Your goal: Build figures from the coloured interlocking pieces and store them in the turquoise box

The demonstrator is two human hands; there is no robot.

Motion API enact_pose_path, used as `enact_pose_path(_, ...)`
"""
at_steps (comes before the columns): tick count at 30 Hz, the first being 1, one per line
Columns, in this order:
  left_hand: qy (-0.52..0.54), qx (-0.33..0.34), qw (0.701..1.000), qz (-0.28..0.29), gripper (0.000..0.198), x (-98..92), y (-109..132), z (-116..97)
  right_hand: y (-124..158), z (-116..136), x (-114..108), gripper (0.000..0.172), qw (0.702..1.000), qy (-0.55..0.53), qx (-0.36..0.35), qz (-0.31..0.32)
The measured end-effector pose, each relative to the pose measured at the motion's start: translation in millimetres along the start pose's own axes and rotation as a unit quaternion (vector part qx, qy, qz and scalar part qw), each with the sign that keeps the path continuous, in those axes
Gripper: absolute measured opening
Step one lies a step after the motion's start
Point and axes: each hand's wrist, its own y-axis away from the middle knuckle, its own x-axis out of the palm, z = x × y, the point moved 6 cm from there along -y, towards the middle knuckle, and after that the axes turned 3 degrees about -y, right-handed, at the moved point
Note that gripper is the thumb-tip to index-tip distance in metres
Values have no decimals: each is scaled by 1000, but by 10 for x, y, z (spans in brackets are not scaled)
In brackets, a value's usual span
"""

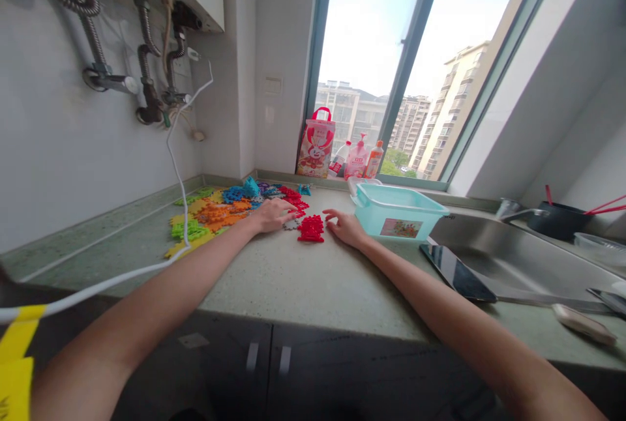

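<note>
Colourful snowflake-shaped plastic pieces lie spread on the countertop [293, 277]: orange ones [222, 212], yellow and green ones [188, 231], blue ones [239, 191] and red ones [292, 198]. My left hand [274, 214] rests palm down at the edge of the red pieces, its fingertips touching them. A small heap of joined red pieces [312, 229] sits between my hands. My right hand [346, 227] lies just right of that heap, fingers curled toward it and touching its side. Neither hand has lifted anything.
A light teal plastic tub [398, 212] stands right of my right hand. Beyond it are a dark phone [457, 272] and a steel sink [513, 258]. Bottles [359, 160] and a red-white bag [316, 144] stand on the windowsill. A white cable [173, 167] hangs from wall pipes.
</note>
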Motion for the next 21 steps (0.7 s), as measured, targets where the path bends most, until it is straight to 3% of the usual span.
enact_pose_path(4, -28, 15, 1000, 2, 50, 14, 15, -35, -230, -12, 85, 37, 999, 44, 21, -9)
enact_pose_path(9, -78, -142, 987, 21, 59, 62, 93, 243, -703, 15, 286, 50, 1000, 22, 4, -8)
enact_pose_path(12, -90, -197, 976, 25, 58, 84, 148, 375, -968, 63, 443, 56, 1000, 1, -26, -2)
enact_pose_path(18, -91, -226, 969, 39, 50, 133, 153, 423, -1378, 156, 645, 69, 993, 22, -104, -50)
enact_pose_path(21, -91, -226, 969, 41, 50, 129, 147, 399, -1563, 183, 762, 74, 992, 38, -111, -35)
